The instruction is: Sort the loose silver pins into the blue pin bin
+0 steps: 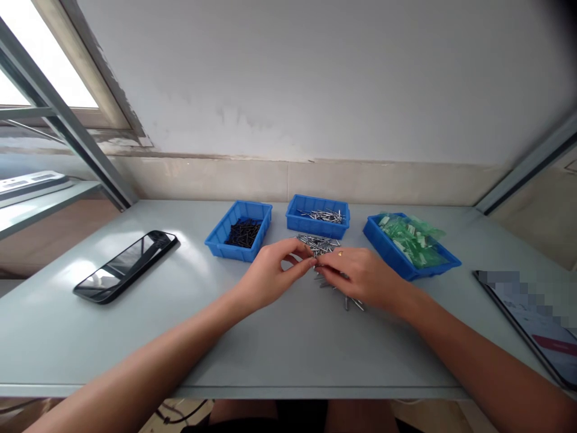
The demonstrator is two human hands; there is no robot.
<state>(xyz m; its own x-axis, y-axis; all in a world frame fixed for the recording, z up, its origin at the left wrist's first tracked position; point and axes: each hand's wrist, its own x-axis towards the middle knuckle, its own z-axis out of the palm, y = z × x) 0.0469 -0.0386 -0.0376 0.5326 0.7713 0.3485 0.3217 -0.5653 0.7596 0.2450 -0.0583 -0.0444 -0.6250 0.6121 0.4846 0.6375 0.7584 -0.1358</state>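
Fingers [303,264] of the left hand [269,275] are curled, thumb and forefinger drawn nearly together, their tips meeting those of the right hand just in front of a loose pile of silver pins [319,243]. Something thin may be pinched there, but it is too small to tell

Going from the left: a black phone [127,264] lies face up, well apart from the hands. Next is a blue bin of dark screws [240,232], close behind the left hand. The middle blue bin [301,222] has a few silver pins in it, and the loose pile lies on the grey table [270,349] just in front of this bin. The right hand [363,275] rests palm down over the near edge of that pile, fingers bent toward the left hand and a ring on one of them. A few stray pins stick out beneath it. Whether it grips any pin is hidden. Further right is a blue bin of green packets [412,243], and at the table's right edge a flat sheet or screen [538,319], partly blurred

By the look of it, the work is at the sorting or picking stage, with single pins being taken from the heap. Lifting one cleanly would call for a fine pinch at its end, as the pins lie crossed and touching
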